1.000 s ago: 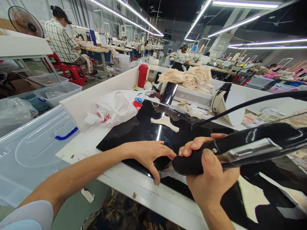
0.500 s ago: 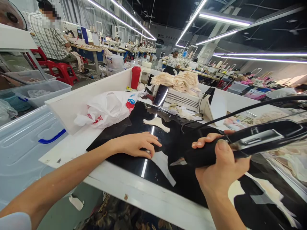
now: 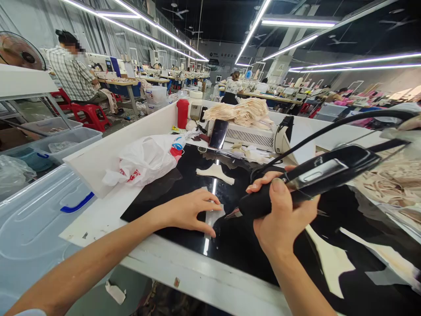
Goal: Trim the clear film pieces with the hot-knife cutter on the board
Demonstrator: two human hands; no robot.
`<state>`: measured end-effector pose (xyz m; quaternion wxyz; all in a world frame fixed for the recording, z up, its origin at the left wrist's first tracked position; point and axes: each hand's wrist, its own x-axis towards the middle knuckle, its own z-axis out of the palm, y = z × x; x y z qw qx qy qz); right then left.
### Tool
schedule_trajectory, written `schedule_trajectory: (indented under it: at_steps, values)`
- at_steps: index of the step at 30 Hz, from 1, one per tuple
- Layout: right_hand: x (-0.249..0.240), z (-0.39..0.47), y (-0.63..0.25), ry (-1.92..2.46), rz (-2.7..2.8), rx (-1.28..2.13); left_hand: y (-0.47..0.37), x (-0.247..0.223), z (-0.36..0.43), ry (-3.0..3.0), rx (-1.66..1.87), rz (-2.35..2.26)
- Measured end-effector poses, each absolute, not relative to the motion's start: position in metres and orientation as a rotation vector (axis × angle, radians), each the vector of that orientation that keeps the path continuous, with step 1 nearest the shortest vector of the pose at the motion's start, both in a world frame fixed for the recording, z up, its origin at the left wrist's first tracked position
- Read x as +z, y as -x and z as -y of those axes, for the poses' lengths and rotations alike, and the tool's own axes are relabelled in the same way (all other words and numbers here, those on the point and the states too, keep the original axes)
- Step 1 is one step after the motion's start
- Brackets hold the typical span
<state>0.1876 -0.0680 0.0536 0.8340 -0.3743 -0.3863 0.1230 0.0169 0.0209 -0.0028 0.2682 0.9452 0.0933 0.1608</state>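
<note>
My left hand (image 3: 194, 210) lies low over the black glossy board, thumb and fingers apart. A thin, pale, translucent piece (image 3: 215, 214) is beneath and beside its fingers. My right hand (image 3: 286, 215) is wrapped round a black corded hand tool (image 3: 315, 173) with a silver inset. Its pointed metal tip (image 3: 233, 213) points left, close to the pale piece; I cannot tell whether they touch. A cream curved cut-out (image 3: 215, 174) lies farther back on the board. Another cream cut-out (image 3: 330, 261) lies right of my right wrist, and a cream strip with a grey part (image 3: 383, 254) farther right.
A white plastic bag (image 3: 144, 160) lies at the board's left. Behind stand a phone (image 3: 219, 134), a red cup (image 3: 183, 113) and a vented white box (image 3: 250, 137) bearing stacked cream pieces (image 3: 240, 110). The tool's black cable (image 3: 329, 131) arches at right. A person (image 3: 70, 72) sits far left.
My right hand has brought the tool leftward, nearer my left hand. The left fingers have spread, and the pale piece under them has shifted and turned. The camera view has tilted slightly.
</note>
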Motion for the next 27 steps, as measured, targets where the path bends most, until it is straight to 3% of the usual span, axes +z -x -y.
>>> schedule_trajectory:
  at_steps: [27]
  values:
    - [0.044, 0.064, -0.186, 0.881, 0.842, 0.217, -0.015, -0.004, -0.015, -2.66, 0.258, -0.271]
